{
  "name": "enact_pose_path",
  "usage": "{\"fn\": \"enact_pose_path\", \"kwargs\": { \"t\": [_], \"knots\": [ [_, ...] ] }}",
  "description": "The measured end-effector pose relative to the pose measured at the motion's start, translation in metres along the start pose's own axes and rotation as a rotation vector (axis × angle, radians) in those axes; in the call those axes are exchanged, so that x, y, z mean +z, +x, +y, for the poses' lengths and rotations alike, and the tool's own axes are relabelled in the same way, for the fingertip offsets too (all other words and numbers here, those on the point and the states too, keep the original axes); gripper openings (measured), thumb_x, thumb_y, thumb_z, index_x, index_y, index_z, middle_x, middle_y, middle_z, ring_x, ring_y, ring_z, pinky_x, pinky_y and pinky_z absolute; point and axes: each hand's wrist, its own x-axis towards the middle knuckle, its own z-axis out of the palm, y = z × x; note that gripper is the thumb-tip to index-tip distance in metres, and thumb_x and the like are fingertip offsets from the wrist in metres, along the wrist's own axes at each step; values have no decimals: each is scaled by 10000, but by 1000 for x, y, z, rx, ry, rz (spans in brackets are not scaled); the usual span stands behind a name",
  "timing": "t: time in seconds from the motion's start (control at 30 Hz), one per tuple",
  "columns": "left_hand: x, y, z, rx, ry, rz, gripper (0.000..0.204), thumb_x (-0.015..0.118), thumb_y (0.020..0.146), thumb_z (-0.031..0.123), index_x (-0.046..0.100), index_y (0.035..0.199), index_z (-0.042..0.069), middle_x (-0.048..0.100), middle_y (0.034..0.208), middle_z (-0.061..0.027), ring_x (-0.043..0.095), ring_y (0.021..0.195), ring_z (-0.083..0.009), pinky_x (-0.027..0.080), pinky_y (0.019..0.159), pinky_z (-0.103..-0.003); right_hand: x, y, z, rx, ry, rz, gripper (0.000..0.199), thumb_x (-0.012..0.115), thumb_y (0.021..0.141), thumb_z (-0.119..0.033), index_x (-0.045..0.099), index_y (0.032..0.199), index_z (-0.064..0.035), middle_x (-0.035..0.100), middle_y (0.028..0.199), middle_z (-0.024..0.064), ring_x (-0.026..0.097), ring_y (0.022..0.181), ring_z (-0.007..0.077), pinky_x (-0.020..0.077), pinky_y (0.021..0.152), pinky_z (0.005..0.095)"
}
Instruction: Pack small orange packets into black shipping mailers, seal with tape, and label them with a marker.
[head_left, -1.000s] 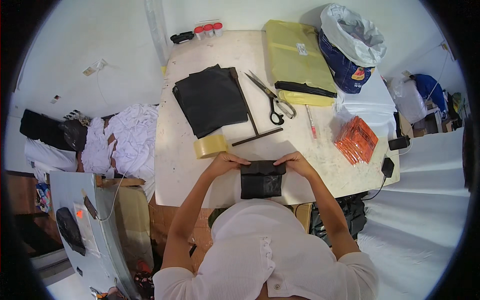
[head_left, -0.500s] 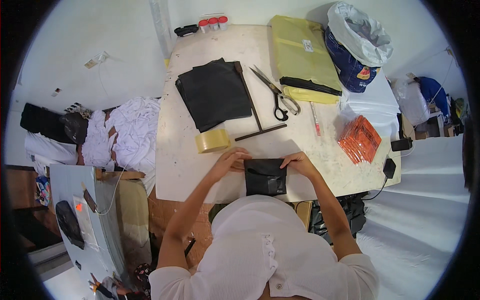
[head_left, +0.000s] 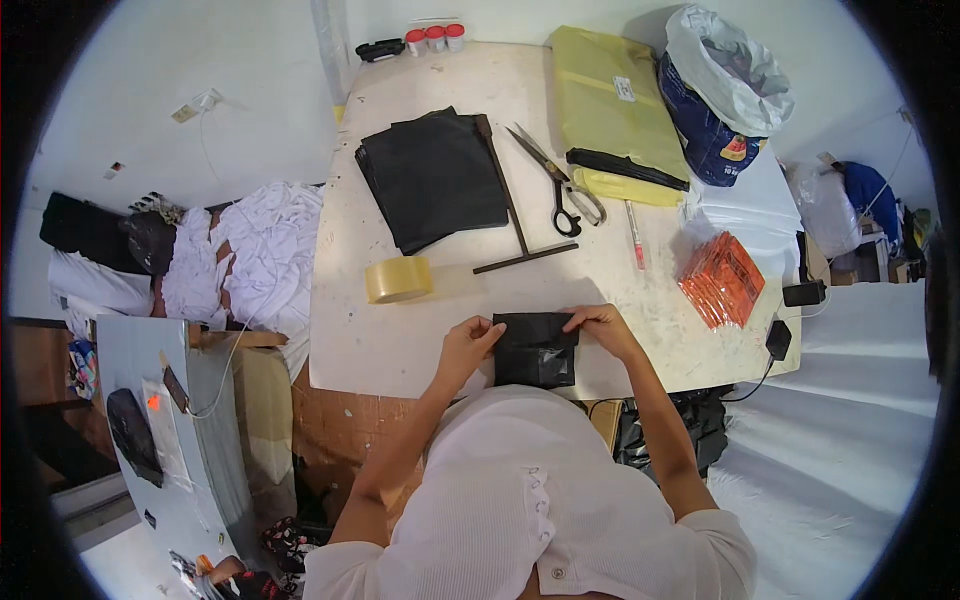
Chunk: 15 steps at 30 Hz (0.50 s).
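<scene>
A small square of black plastic, like a folded bag, lies at the table's front edge, close to my body. A shiny strip shows across its lower part. My left hand pinches its upper left corner between thumb and fingers. At the upper right corner, my right hand grips the plastic the same way. Left of it stands a roll of clear yellowish tape on its edge. Beyond the tape lies a stack of black plastic sheets, with a dark T-shaped bar along its right side.
Large scissors lie right of the bar, beside a slim pen-like tool. Orange packets are piled at the right. Behind are a yellow wrapped bundle, a blue-and-white sack and red-lidded jars.
My left hand has closed onto the black plastic's upper left corner. The tape roll now sits farther left. My right hand keeps its hold.
</scene>
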Motion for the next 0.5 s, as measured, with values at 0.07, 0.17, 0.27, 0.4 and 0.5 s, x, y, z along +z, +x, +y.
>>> {"fn": "enact_pose_path", "kwargs": {
  "t": [0.07,0.17,0.27,0.4,0.5],
  "knots": [
    [-1,1,-5,3,20,-1,195,622,852,194,535,764,44,485,643,40,434,570,-29,393,512,-184,7,-3,-20,220,424,214,181,461,818,18,618,898,-22,658,918,68,603,898,156,449,825,270],
    [-2,3,-13,64,-8,-37,211,636,838,207,553,767,26,530,618,35,445,551,-21,388,488,-188,0,-9,-26,372,575,331,170,497,878,-184,543,927,-28,636,919,80,608,809,149,474,773,281],
    [1,4,-15,105,12,-73,209,632,842,202,539,763,32,520,611,40,437,557,-18,376,495,-180,-2,-14,-32,641,339,206,289,556,862,-344,520,896,-59,607,873,65,598,777,140,486,730,277],
    [3,1,-12,96,-9,-80,197,625,847,202,539,757,49,492,602,49,409,550,-21,357,506,-171,12,-18,-38,626,180,384,347,567,855,-384,501,929,-51,582,817,35,591,720,141,496,703,290],
    [-2,6,-12,43,-95,-67,171,606,859,214,549,790,69,497,637,47,413,569,-29,362,536,-167,11,-23,-38,555,295,443,372,585,856,-343,482,993,-13,586,807,52,597,735,155,496,732,318]
  ]
}}
